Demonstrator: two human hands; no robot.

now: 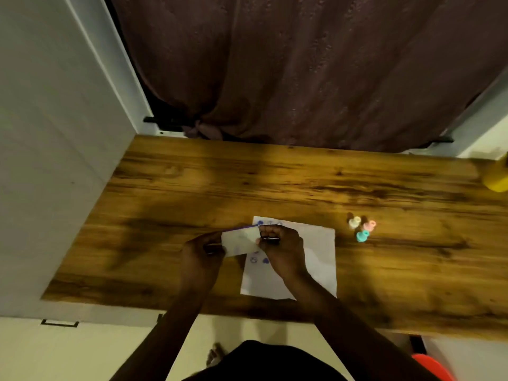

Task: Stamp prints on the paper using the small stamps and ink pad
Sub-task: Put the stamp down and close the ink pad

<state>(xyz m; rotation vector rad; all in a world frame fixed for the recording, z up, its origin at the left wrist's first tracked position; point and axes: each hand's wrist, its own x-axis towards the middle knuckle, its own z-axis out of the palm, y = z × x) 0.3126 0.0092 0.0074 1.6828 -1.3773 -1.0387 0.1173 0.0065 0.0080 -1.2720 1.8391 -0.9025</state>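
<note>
A white sheet of paper (320, 259) lies on the wooden table (170, 188), with several blue prints along its top edge and near its left side. Above the paper's left part I hold a flat white ink pad case (240, 240) with a purple upper edge. My left hand (202, 253) grips its left end. My right hand (280, 247) pinches its right end with curled fingers; a small dark shape under those fingers is too blurred to identify. Three small stamps, cream (354, 222), pink (370, 225) and teal (362, 235), stand in a cluster to the right of the paper.
A yellow object (497, 177) sits at the table's far right edge. A dark curtain (302, 72) hangs behind the table and a white wall (55, 133) runs along the left. A red object (434, 367) lies on the floor at lower right.
</note>
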